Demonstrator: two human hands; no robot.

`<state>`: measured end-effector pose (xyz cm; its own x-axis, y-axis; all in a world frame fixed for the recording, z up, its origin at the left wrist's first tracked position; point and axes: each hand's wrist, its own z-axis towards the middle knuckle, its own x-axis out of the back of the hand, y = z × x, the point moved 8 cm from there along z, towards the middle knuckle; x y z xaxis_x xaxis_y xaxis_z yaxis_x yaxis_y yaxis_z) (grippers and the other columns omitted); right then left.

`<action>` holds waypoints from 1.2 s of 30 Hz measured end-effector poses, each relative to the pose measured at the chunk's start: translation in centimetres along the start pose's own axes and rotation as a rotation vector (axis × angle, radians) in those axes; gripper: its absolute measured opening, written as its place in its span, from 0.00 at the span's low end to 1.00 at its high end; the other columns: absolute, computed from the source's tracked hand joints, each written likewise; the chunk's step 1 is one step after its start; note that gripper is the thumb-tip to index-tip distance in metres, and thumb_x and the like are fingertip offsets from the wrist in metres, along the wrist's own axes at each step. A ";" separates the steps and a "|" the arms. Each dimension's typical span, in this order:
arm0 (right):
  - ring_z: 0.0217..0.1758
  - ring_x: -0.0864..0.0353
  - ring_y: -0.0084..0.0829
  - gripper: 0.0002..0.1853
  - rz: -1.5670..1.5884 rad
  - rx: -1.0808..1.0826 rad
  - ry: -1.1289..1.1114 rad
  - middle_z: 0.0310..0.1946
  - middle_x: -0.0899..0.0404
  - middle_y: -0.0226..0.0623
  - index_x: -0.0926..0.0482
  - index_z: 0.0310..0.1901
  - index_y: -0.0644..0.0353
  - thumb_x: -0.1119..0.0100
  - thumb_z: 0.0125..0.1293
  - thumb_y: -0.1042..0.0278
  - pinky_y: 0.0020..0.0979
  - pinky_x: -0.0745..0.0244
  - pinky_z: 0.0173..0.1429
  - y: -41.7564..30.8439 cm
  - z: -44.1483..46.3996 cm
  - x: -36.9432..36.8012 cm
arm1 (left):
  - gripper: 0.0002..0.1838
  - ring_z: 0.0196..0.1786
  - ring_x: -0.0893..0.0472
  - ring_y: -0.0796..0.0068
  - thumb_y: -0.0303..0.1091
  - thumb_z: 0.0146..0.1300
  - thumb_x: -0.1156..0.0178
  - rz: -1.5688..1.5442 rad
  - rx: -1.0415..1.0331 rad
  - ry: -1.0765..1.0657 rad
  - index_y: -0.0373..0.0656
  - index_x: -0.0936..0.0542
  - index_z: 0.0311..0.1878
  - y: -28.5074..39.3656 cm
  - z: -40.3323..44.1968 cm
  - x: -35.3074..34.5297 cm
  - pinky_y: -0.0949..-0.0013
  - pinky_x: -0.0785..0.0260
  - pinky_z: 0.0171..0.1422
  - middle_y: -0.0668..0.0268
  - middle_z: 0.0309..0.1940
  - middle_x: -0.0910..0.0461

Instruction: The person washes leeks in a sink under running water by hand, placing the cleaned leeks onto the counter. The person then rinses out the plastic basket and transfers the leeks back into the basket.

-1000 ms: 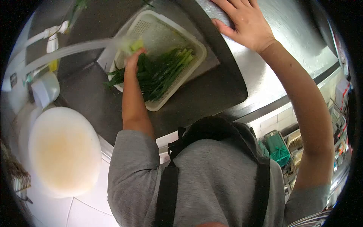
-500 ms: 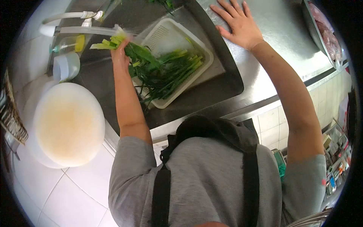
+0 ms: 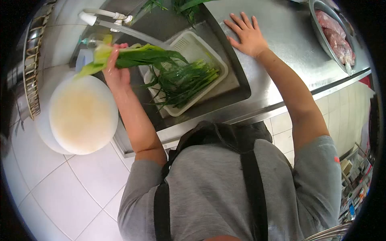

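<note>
The basket (image 3: 220,64), pale and perforated, sits in the sink (image 3: 235,90); leafy greens (image 3: 185,86) fill it from about three to nine o'clock, with its bottom visible near twelve. The left hand (image 3: 116,74) is at the basket's ten o'clock, fingers closed around a bunch (image 3: 136,57) of greens; its leaves reach over the basket, its pale ends point toward eight o'clock. Water runs from a white tap (image 3: 106,14), also toward ten o'clock. More greens (image 3: 187,11) lie beyond the basket at twelve. The right hand (image 3: 251,40) lies flat on the metal surface (image 3: 281,52) at two o'clock, fingers spread, holding nothing. Farther off, toward two o'clock, a metal bowl (image 3: 327,48) holds bagged meat (image 3: 331,30).
</note>
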<state>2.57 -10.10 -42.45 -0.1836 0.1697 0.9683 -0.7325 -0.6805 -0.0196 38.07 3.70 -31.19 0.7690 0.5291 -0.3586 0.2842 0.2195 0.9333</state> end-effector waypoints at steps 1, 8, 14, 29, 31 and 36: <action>0.77 0.56 0.44 0.30 0.012 0.005 0.001 0.73 0.47 0.32 0.41 0.70 0.40 0.56 0.67 0.44 0.55 0.59 0.76 -0.1 -0.1 0.1 | 0.17 0.42 0.20 0.63 0.21 0.55 0.36 -0.049 -0.013 -0.010 0.35 0.27 0.47 1.1 -0.9 -0.6 0.62 0.28 0.50 0.61 0.34 0.21; 0.72 0.42 0.49 0.26 0.346 0.168 0.196 0.63 0.32 0.43 0.30 0.60 0.57 0.39 0.62 0.57 0.49 0.48 0.74 -2.5 -0.3 4.5 | 0.14 0.45 0.19 0.64 0.26 0.55 0.34 0.144 0.195 -0.118 0.38 0.25 0.45 -1.8 -4.1 -3.1 0.59 0.27 0.53 0.61 0.38 0.21; 0.73 0.44 0.46 0.50 1.329 0.271 -0.037 0.68 0.43 0.50 0.49 0.71 0.59 0.27 0.51 0.58 0.40 0.49 0.74 -15.4 2.4 9.7 | 0.23 0.51 0.22 0.70 0.27 0.54 0.33 0.064 0.264 -0.103 0.37 0.26 0.54 -6.0 -9.5 -9.2 0.64 0.28 0.53 0.64 0.47 0.22; 0.48 0.19 0.35 0.21 2.530 -0.325 -0.515 0.47 0.22 0.43 0.31 0.56 0.67 0.44 0.60 0.78 0.35 0.23 0.54 -14.0 0.7 6.8 | 0.57 0.70 0.40 0.64 0.39 0.45 0.23 0.487 0.328 -0.399 0.42 0.50 0.74 -7.2 -12.8 -10.8 0.62 0.43 0.70 0.57 0.68 0.41; 0.48 0.19 0.38 0.19 2.542 -0.422 -0.502 0.44 0.21 0.43 0.30 0.54 0.66 0.45 0.60 0.79 0.39 0.21 0.53 -13.1 0.8 7.0 | 0.51 0.65 0.34 0.68 0.40 0.46 0.23 0.474 0.304 -0.482 0.41 0.42 0.70 -9.4 -13.5 -10.3 0.64 0.41 0.68 0.57 0.62 0.33; 0.45 0.18 0.38 0.17 2.450 -0.478 -0.482 0.41 0.20 0.42 0.28 0.52 0.66 0.41 0.61 0.75 0.39 0.19 0.48 -11.9 1.5 6.9 | 0.38 0.60 0.27 0.66 0.40 0.45 0.24 0.524 0.526 -0.493 0.40 0.28 0.61 -12.1 -15.4 -7.7 0.64 0.40 0.66 0.57 0.54 0.24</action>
<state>11.04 -1.87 -35.16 -0.4529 -0.3838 -0.8047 0.3566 0.7492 -0.5581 19.88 9.54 -39.99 0.9985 0.0168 0.0520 -0.0401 -0.4208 0.9063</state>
